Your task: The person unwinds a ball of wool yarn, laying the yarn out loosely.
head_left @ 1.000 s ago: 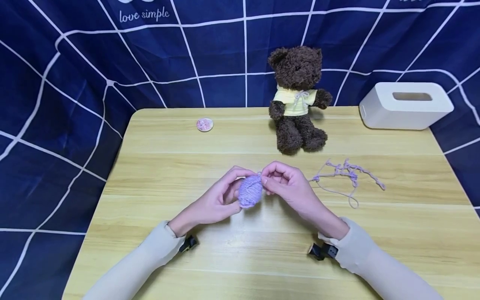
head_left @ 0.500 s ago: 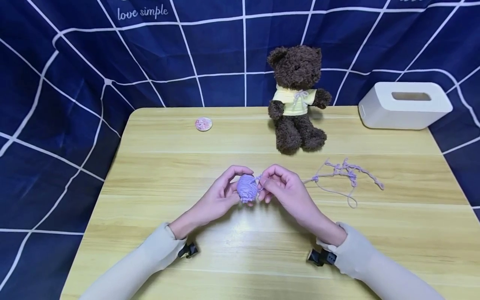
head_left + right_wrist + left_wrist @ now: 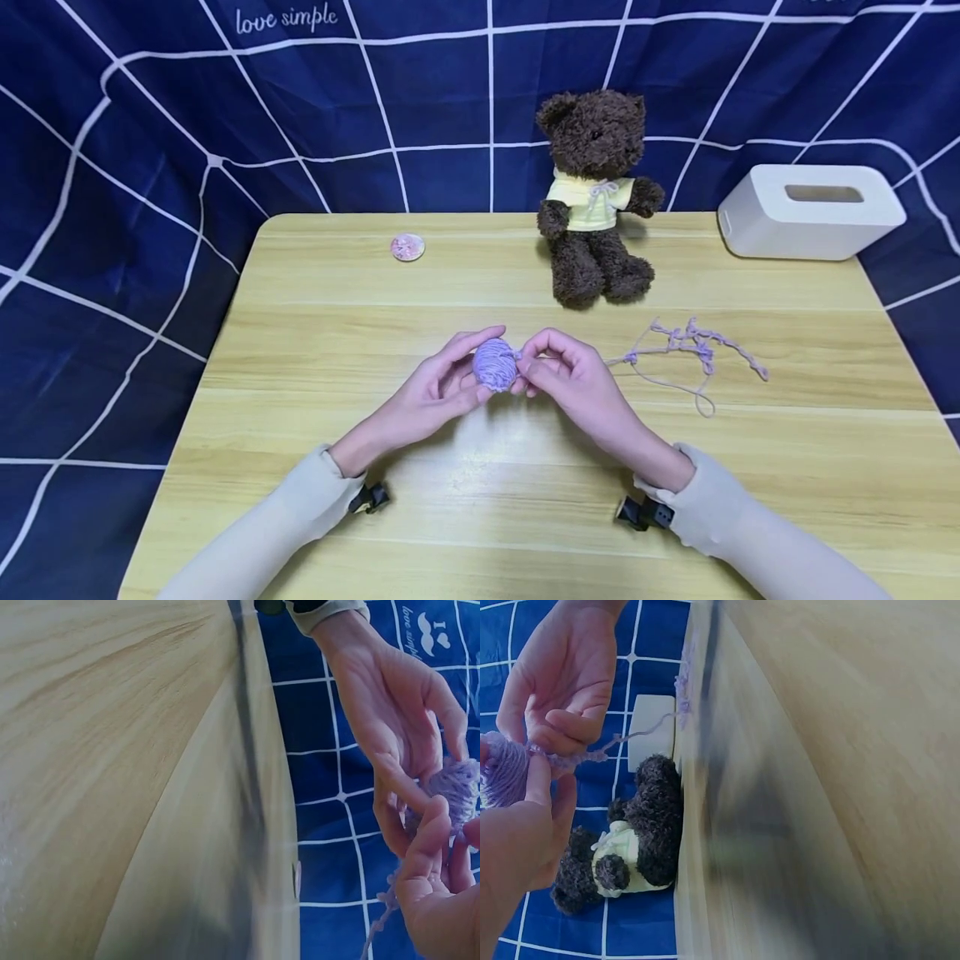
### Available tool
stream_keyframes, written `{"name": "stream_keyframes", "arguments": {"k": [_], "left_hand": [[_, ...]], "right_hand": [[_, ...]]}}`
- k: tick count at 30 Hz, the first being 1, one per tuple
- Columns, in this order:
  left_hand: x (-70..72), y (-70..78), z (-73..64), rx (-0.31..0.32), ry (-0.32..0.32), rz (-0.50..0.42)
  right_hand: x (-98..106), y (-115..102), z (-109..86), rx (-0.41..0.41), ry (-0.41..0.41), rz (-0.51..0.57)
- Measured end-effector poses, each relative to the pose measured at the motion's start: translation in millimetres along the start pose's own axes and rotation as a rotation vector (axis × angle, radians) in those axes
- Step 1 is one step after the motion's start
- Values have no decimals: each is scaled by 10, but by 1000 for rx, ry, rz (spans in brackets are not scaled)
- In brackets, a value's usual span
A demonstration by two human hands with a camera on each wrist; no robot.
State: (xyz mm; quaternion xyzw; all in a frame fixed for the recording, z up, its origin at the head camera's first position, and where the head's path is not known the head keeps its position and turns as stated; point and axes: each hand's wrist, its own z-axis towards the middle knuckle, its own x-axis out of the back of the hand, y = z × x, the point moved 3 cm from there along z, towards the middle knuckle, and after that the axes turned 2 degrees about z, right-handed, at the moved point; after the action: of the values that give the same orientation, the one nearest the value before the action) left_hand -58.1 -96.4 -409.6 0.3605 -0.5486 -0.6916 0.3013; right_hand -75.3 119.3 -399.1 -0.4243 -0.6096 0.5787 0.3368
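My left hand (image 3: 431, 387) grips a small ball of lilac yarn (image 3: 494, 364), fingers behind it and thumb along its lower side. Close at its right, my right hand (image 3: 573, 375) pinches the yarn where it leaves the ball. In the left wrist view a knotted, chain-like strand (image 3: 577, 759) runs out of the right hand's fingers. It leads on to a loose tangle of looped lilac yarn (image 3: 693, 342) lying on the table to the right. The right wrist view shows the ball (image 3: 454, 784) between both hands, partly covered by fingers.
A brown teddy bear (image 3: 592, 200) in a yellow top sits at the back of the wooden table (image 3: 337, 333). A white tissue box (image 3: 813, 212) stands at the back right, and a round pink disc (image 3: 407, 247) lies at the back left. Blue gridded cloth (image 3: 442, 100) hangs behind.
The ball has turned in the left hand and moved slightly up and left. The right hand has drawn a little away from the ball, then stayed close beside it, still pinching the yarn.
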Motion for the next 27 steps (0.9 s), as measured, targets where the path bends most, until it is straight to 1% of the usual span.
{"name": "stream_keyframes", "arguments": {"k": [1,4,7,11,15,21,24,27], "left_hand": [[0,4,3,-13,3,5],[-5,8,10,-22,17,-17],[-10,-4,13,-8,41,-34],[-9,-10,14,13,75,1],[-14,8,28,10,70,31],[-4,32,19,17,59,27],[-1,43,14,25,71,27],[-7,56,20,27,98,53]], "right_hand": [[-2,-5,-6,3,-2,-5],[-13,-19,-22,17,-13,-20],[-21,-29,-28,31,-17,-33],[-26,-36,-23,33,-9,-47],[-29,-45,-20,35,-8,-47],[-26,-51,-9,44,-3,-60],[-24,-58,-10,52,-5,-60],[-32,-64,-15,64,-12,-59]]}}
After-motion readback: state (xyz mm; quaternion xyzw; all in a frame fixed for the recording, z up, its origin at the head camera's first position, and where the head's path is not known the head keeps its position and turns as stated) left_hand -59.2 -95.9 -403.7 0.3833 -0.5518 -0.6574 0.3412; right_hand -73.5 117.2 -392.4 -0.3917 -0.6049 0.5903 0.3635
